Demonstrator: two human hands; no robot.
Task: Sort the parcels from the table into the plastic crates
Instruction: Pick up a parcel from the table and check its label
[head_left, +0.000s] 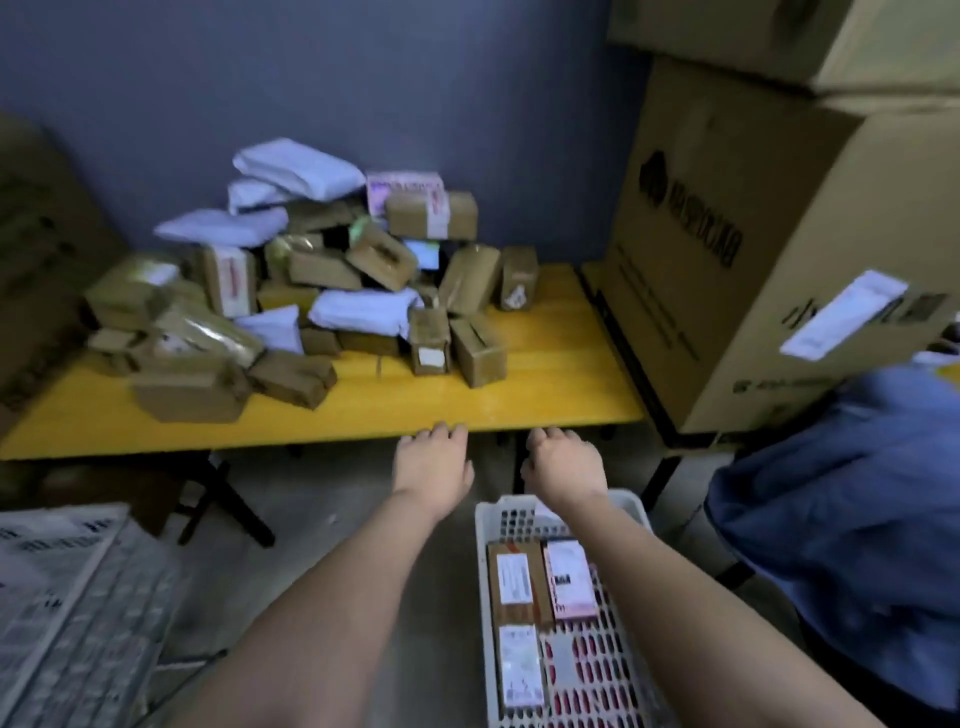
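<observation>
1. I see big cartons (769, 249) stacked at the right, against the tabletop's end and rising out of view.
2. The yellow tabletop (545, 384) runs across the middle, in front of a blue-grey wall (363, 78).
3. A blue cloth (852, 499) lies heaped at the right, below the cartons.
4. The parcels (311, 280) sit piled on the left and middle of the tabletop: brown boxes jumbled together, with white mailers (298, 166) on top and among them. Two small boxes stand at the pile's right front, just beside each other.
5. A white crate (628, 670) stands on the floor below my right arm, its perforated base showing red through the holes. Inside it lie three labelled parcels: a brown one (514, 584) and a pink one (569, 579) side by side, and a white-labelled one (519, 667) nearer me.
6. A second pale crate (67, 613) is at the lower left; its contents are too blurred to tell.
7. My left hand (434, 457) is stretched forward, released, fingertips at the tabletop's front edge, holding nothing.
8. My right hand (563, 462) hangs just short of that edge, fingers loosely bent downward, holding nothing.
</observation>
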